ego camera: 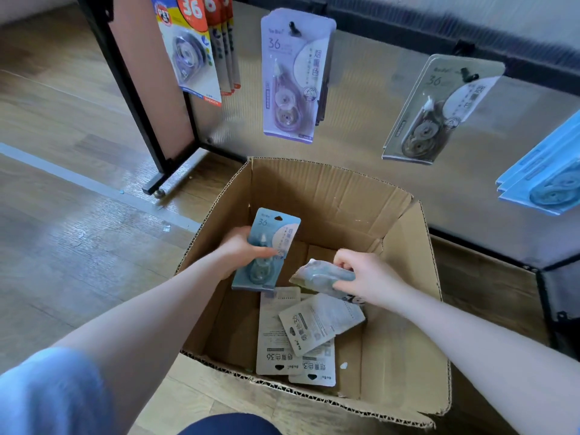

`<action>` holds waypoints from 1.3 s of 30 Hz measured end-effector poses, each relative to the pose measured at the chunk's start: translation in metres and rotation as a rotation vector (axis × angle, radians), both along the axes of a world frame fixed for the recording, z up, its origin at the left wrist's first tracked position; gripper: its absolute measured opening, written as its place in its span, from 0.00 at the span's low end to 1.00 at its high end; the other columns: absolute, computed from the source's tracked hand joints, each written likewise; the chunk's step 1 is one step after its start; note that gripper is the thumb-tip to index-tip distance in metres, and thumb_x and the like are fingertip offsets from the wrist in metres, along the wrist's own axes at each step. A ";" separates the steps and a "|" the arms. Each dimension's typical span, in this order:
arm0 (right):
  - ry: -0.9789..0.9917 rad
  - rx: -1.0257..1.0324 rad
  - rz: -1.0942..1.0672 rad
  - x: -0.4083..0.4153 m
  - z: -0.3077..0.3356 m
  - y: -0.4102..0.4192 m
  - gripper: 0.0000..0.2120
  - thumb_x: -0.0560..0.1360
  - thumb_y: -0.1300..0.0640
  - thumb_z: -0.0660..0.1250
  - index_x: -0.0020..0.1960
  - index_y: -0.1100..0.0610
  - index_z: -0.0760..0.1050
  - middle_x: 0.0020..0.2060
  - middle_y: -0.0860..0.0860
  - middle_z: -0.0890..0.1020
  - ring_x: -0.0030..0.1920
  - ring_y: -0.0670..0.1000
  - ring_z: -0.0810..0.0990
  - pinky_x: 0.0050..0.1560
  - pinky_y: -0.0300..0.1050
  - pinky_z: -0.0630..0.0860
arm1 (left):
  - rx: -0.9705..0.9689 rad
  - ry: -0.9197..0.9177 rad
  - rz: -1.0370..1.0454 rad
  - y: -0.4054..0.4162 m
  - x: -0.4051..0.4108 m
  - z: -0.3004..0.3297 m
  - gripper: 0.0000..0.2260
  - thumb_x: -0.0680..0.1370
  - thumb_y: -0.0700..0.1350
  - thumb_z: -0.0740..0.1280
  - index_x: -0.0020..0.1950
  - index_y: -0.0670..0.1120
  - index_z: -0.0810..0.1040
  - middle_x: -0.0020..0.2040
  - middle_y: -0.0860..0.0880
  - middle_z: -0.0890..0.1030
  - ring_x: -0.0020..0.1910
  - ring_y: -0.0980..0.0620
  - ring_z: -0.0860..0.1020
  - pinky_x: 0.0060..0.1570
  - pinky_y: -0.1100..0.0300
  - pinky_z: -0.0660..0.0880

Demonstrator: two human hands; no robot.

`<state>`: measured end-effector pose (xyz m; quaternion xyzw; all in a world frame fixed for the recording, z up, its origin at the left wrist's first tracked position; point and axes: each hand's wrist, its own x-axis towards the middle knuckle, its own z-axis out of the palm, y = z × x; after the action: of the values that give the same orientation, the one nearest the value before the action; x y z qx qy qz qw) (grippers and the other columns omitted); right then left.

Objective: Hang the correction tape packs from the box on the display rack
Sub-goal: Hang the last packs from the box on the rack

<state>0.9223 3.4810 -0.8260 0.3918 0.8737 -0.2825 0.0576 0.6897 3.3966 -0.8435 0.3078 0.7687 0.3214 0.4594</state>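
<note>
Fingers point(266, 254) of the left hand point(241, 251) were clamped round a blue pack point(266, 246), held upright, likely ready for hanging. The right hand point(365, 277) pinched another pack point(320, 276) above the box point(405, 340), where more packs point(298, 337) lay; the rack point(361, 127) stood behind.

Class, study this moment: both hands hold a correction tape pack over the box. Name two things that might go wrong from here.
1. The right hand pinches its pack only by one end, tilted; it may slip back into the cardboard box.
2. The left hand holds a blue-green pack; with both hands full, threading its hole onto a rack hook may be awkward.
</note>
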 end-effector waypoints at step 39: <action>0.970 -0.109 -0.894 0.192 0.144 0.018 0.08 0.72 0.65 0.69 0.46 0.54 0.74 0.44 0.52 0.83 0.45 0.56 0.83 0.45 0.54 0.78 | 0.589 -0.277 -0.275 0.079 0.181 0.164 0.09 0.73 0.40 0.72 0.52 0.47 0.77 0.46 0.50 0.85 0.45 0.52 0.84 0.40 0.61 0.80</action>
<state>1.1148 3.4994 -0.6817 0.5418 0.5381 -0.4675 -0.4454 0.8706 3.4753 -0.6794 0.4810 0.5248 0.5031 0.4900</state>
